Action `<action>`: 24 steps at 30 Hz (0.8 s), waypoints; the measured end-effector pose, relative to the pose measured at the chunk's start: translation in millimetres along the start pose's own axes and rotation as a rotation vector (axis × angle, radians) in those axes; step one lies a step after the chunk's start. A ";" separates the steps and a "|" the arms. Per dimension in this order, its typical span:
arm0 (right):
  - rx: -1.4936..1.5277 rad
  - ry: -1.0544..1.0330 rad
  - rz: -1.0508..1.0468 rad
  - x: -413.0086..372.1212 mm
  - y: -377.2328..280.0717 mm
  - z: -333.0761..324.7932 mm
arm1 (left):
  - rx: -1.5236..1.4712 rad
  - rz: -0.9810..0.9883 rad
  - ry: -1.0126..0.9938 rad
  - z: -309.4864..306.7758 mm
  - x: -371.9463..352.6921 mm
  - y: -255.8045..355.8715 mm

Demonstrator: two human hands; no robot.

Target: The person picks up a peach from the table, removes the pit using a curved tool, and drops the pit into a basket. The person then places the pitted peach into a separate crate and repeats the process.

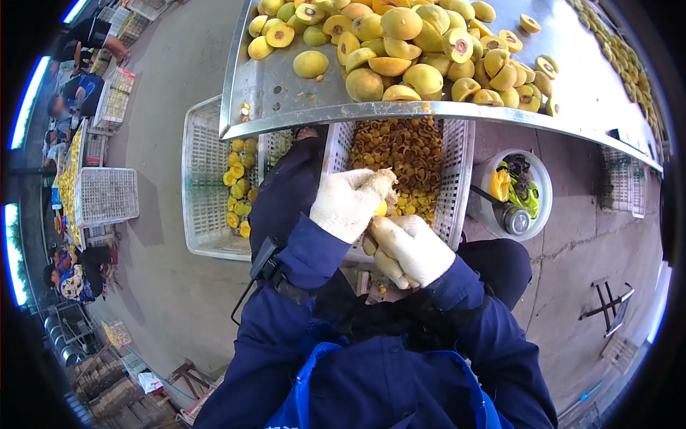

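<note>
Both hands wear whitish gloves with stained fingertips and meet above a white crate (457,182) of brown pits and yellow pieces (396,154). My left hand (350,202) is closed, its fingers pressed together around something I cannot make out. Just below and to the right, my right hand (409,249) is closed too, with its fingers curled. A bit of yellow fruit (381,209) shows between the two hands; which one holds it is unclear. Beyond them, halved and whole yellow fruits (425,79) lie heaped on a metal table (307,113).
Left of my leg stands a white crate (207,247) with yellow fruit halves (239,182). A white bucket (544,207) at right holds a bottle (516,220) and bags. People (78,275) sit among crates at far left. A metal stand (607,309) is at lower right.
</note>
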State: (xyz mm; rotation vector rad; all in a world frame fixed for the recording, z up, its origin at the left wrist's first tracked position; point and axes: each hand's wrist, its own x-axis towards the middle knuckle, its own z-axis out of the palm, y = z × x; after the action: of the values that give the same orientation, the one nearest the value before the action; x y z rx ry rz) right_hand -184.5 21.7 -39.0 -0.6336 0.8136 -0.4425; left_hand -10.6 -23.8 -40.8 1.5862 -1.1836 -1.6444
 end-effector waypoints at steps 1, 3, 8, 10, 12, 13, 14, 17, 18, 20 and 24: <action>-0.056 0.004 -0.005 0.9 0.7 -0.5 | 0.042 -0.028 0.015 0.2 1.9 -2.0; -0.155 0.020 -0.009 -0.1 6.3 -0.5 | 0.245 -0.072 -0.022 -4.7 5.1 -2.8; 0.263 -0.054 0.060 1.6 11.7 -2.0 | 0.274 -0.102 0.056 2.6 -0.5 2.5; 0.480 -0.157 0.027 0.0 12.2 -2.1 | -0.047 0.061 0.112 11.0 -8.3 -6.6; 0.240 -0.118 -0.019 -2.7 7.1 -3.3 | -0.278 0.154 0.085 10.8 -15.4 -8.9; 0.120 -0.098 -0.040 -4.4 4.2 -3.2 | -0.278 0.158 0.042 7.7 -13.7 -11.7; -0.029 -0.046 -0.027 -6.9 2.5 -0.9 | -0.278 0.156 0.002 4.2 -11.7 -16.4; -0.386 0.057 -0.021 -4.2 -7.4 -2.1 | 0.030 0.161 -0.094 -10.5 -7.2 -7.2; -0.426 0.057 -0.019 -3.3 -5.3 -3.7 | 0.184 0.151 -0.124 -13.3 -9.4 -3.8; -0.436 0.046 0.019 -7.2 -10.0 -4.1 | 0.241 0.139 -0.156 -14.8 -11.1 2.2; -0.105 -0.071 0.029 -10.6 -10.0 -10.2 | 0.223 0.311 -0.223 -19.3 -8.6 -5.4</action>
State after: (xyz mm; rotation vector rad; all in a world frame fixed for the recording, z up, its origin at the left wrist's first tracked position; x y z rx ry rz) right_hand -200.2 17.0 -32.0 -0.7301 0.7809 -0.3506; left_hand 10.4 -18.0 -39.6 1.2832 -1.6877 -1.5539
